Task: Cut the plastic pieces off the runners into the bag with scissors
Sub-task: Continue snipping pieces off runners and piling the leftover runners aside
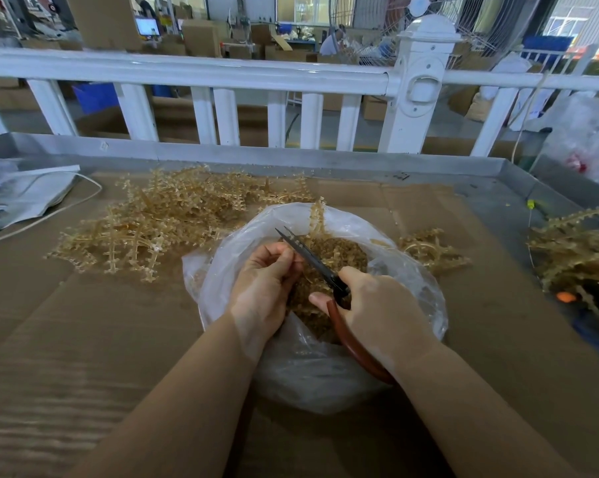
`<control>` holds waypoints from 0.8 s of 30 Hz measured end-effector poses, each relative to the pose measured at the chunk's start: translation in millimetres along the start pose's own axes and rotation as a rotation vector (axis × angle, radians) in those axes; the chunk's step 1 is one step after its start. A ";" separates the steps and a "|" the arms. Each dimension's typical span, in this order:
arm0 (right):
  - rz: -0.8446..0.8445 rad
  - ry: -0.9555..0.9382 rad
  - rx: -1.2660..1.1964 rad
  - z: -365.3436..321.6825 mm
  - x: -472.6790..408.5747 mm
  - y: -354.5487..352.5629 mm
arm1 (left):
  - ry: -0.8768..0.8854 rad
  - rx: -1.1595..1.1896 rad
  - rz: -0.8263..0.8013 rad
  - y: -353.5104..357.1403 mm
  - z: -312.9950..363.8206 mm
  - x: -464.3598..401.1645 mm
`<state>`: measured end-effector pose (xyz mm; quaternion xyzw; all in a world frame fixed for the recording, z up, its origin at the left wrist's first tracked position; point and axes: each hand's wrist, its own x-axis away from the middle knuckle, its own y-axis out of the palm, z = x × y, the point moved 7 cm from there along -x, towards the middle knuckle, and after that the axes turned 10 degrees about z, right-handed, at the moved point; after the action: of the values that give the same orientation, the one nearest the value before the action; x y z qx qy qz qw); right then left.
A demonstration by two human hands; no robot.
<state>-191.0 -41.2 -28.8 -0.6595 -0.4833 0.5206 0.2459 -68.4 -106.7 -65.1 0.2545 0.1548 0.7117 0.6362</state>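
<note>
Over the open bag (412,298), the left hand (262,284) pinches a runner (317,215) while the right hand (377,305) grips scissors (308,257); blades near fingertips risk a nick, and pieces could fly clear

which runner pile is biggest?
The runner pile left of the bag; the pile right of the bag is small, the far-right pile is partly cropped.

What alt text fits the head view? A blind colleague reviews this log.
Over a clear plastic bag of tan cut pieces, the right hand grips red-handled scissors while the left hand pinches a tan plastic runner. More tan runners lie piled on cardboard behind.
</note>
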 end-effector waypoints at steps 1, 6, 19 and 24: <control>0.005 -0.005 0.008 -0.5 0.6 -0.4 | 0.000 0.001 -0.001 0.2 0.1 0.1; 0.033 -0.018 0.055 -2.7 2.2 -1.5 | -0.021 0.023 -0.001 0.1 -0.6 0.8; 0.059 0.001 0.041 0.0 3.3 -1.5 | -0.080 0.083 -0.023 -0.1 -0.9 3.2; 0.057 -0.017 0.072 -1.1 5.0 -3.4 | -0.072 0.080 -0.040 0.0 -1.3 2.4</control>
<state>-191.3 -35.1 -27.9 -0.6592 -0.4475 0.5501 0.2502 -69.3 -104.2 -65.8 0.3020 0.1652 0.6823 0.6450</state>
